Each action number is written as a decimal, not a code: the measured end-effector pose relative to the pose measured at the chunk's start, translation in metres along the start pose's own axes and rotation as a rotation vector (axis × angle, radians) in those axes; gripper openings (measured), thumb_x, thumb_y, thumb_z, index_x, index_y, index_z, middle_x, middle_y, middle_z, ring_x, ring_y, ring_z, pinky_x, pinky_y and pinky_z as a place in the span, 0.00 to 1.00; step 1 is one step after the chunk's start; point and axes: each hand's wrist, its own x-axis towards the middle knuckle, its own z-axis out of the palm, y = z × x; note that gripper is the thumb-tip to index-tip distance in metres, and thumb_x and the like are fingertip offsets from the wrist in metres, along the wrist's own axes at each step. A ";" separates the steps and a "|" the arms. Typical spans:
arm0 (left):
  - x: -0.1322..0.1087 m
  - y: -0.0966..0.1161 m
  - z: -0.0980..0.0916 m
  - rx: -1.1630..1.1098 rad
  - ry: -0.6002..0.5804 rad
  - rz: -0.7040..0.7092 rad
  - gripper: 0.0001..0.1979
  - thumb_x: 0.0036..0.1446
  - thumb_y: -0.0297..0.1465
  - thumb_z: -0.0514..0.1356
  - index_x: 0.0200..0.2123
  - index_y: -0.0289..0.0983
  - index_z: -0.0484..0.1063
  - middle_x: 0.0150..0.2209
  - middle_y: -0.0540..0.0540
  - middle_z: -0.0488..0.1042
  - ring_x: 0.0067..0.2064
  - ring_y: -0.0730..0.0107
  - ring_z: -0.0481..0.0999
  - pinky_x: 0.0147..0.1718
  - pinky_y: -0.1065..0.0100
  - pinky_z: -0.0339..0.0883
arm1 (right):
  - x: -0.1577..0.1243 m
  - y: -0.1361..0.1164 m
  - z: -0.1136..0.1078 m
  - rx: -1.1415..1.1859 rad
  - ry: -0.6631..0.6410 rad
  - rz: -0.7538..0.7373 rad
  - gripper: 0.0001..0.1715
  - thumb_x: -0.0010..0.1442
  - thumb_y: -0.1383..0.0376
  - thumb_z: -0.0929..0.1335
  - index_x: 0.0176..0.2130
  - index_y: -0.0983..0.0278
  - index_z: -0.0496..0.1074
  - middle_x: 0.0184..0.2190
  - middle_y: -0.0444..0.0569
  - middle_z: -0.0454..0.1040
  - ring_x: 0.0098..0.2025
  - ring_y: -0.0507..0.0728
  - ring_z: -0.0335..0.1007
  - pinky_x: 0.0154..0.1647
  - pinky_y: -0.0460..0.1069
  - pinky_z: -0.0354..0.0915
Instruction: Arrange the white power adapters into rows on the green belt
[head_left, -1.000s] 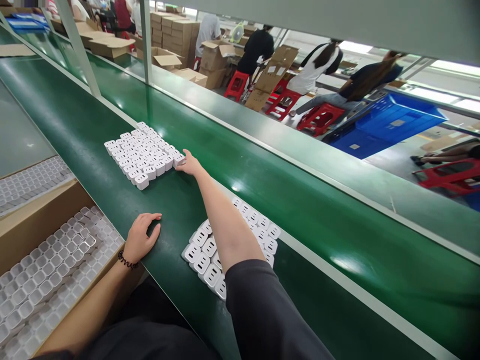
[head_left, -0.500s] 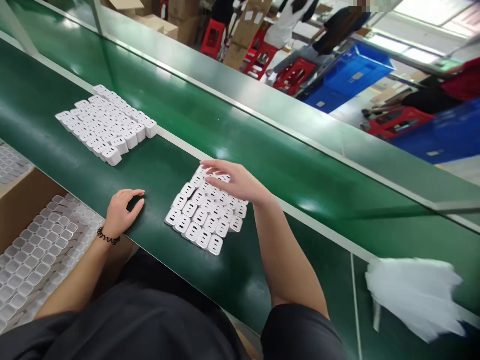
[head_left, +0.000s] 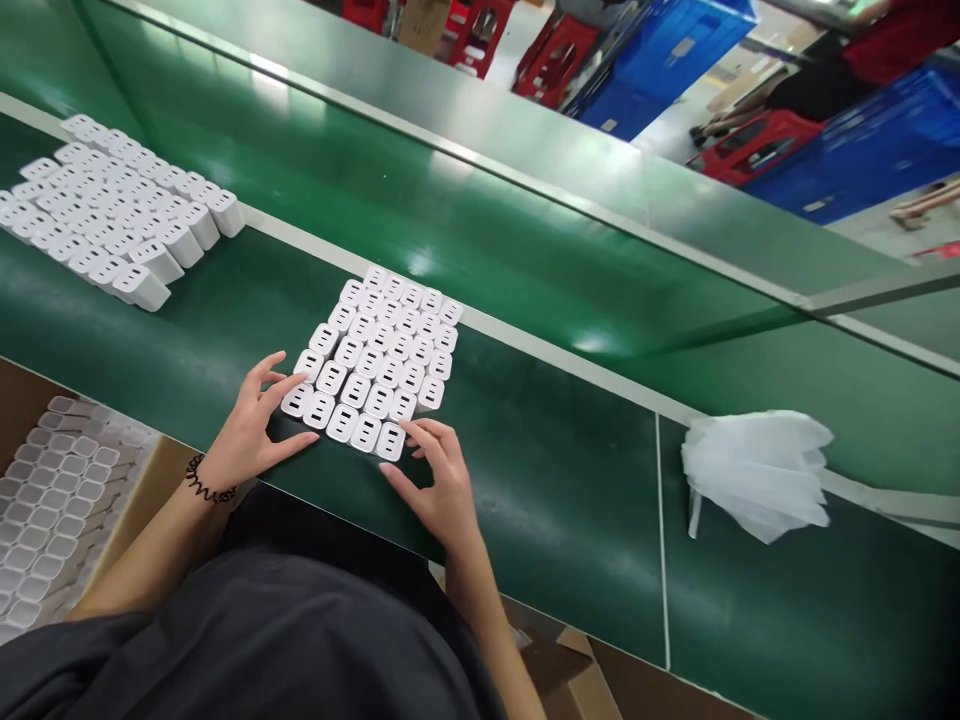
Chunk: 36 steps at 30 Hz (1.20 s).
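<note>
A block of white charger heads stands in tight rows on the green bench, their slotted ends facing up. My left hand is at the block's near left corner, its fingers spread, with a fingertip against an outer charger head. At the near right corner is my right hand, thumb and fingers apart around the end charger head. The fingertips appear to touch it, but neither hand grips anything. A second, larger group of white charger heads stands farther left, away from both hands.
The green bench runs diagonally, with a raised green back wall. White plastic bags lie at the right. Below left, a cardboard box holds clear plastic trays. Blue crates and a seated person are beyond.
My right hand has come from the block's far side to its near right corner. My left hand has moved up to the block's left edge. The view has shifted right.
</note>
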 end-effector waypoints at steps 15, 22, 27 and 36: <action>-0.004 0.005 0.000 -0.003 0.025 0.031 0.30 0.61 0.39 0.65 0.63 0.45 0.60 0.65 0.37 0.59 0.60 0.53 0.69 0.56 0.51 0.72 | -0.007 0.003 0.014 0.036 0.052 -0.027 0.32 0.65 0.62 0.70 0.64 0.52 0.60 0.50 0.52 0.69 0.41 0.55 0.73 0.39 0.51 0.76; 0.003 0.002 -0.001 -0.030 0.040 0.010 0.31 0.59 0.39 0.66 0.63 0.45 0.60 0.62 0.38 0.60 0.62 0.52 0.67 0.50 0.56 0.77 | -0.009 0.004 0.016 0.021 0.042 -0.004 0.32 0.66 0.61 0.69 0.65 0.51 0.59 0.50 0.51 0.69 0.40 0.55 0.73 0.39 0.52 0.76; 0.002 0.003 0.002 -0.019 0.044 0.028 0.32 0.60 0.39 0.65 0.64 0.46 0.58 0.61 0.39 0.62 0.62 0.53 0.67 0.53 0.53 0.75 | -0.009 0.004 0.016 0.000 0.018 0.021 0.31 0.66 0.60 0.69 0.65 0.51 0.58 0.50 0.52 0.69 0.41 0.56 0.73 0.39 0.53 0.76; 0.000 0.002 0.005 -0.047 0.060 0.015 0.34 0.60 0.38 0.66 0.66 0.46 0.57 0.62 0.38 0.62 0.63 0.52 0.66 0.52 0.55 0.75 | -0.006 -0.004 0.023 -0.261 0.127 -0.161 0.31 0.63 0.62 0.72 0.63 0.47 0.64 0.52 0.54 0.64 0.54 0.63 0.69 0.51 0.59 0.74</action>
